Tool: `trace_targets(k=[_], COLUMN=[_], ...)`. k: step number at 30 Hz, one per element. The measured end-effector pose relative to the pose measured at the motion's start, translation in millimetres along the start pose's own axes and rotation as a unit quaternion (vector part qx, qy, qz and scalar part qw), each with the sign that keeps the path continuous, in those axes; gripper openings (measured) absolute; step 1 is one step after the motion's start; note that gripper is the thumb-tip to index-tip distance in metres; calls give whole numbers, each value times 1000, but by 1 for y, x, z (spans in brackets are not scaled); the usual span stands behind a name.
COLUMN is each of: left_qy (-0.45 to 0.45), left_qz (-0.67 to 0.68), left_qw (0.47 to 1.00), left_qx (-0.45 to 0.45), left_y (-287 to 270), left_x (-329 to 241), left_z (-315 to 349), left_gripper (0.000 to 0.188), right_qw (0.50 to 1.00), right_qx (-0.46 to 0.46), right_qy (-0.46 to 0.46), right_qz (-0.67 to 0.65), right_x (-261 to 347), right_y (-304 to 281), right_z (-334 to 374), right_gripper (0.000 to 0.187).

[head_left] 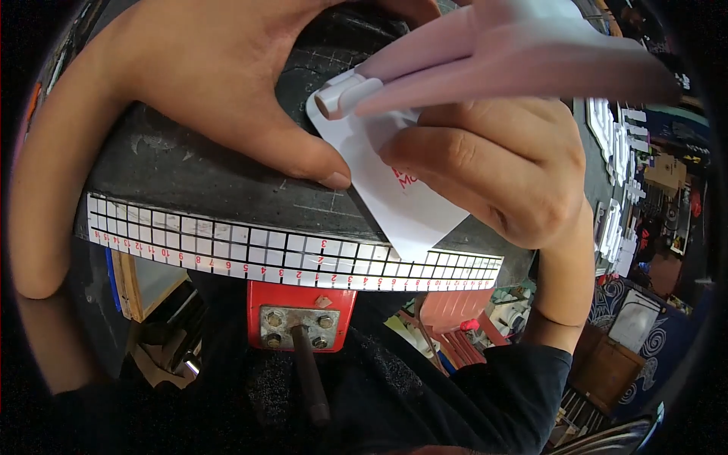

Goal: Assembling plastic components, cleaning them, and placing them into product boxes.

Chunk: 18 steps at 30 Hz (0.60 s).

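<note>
A flat white piece (428, 221) with red print lies on the dark board (189, 167), tapering towards me. My left hand (205, 72) arches over the board with thumb and fingers wide apart. Its thumb tip touches the white piece's left edge; the other fingertips are hidden. My right hand (500, 167) is closed, its curled fingers on the white piece and its thumb out of sight. Above them spreads a blurred, pale pink, forked thing (485, 61), whose kind I cannot make out. Its narrow end meets a white tubular part (341, 95) at the white piece's far end.
A gridded ruler strip (250, 246) runs along the board's near edge. Below it, a red bracket (299, 299) carries bolts and a metal rod (309, 371). Many white pieces (610, 144) stand at the right, near a cardboard box (666, 173). A wooden frame (140, 284) shows lower left.
</note>
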<state>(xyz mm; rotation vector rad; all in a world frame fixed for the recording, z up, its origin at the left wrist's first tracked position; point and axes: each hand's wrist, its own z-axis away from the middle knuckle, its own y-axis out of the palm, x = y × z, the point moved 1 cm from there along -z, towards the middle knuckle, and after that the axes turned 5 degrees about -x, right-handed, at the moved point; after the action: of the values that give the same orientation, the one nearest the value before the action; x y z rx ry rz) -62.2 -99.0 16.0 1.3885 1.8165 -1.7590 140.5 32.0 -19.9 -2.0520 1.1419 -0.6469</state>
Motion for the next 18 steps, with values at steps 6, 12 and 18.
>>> trace_targets(k=[6,12,18], left_qy=[99,83,128], left_qz=[36,67,87], left_qw=[994,994,987], left_qx=[-23,11,-39], left_y=[12,4,16], left_x=[56,62,75], left_z=[3,3,5], left_gripper=[106,106,104], right_qw=[999,980,977], right_qx=[12,148,158], right_qy=[10,-47,-55], right_qz=[37,122,136], right_x=[8,20,22], right_y=[-1,-18,-12], right_z=[-13,-22,-25], right_gripper=[15,30,30])
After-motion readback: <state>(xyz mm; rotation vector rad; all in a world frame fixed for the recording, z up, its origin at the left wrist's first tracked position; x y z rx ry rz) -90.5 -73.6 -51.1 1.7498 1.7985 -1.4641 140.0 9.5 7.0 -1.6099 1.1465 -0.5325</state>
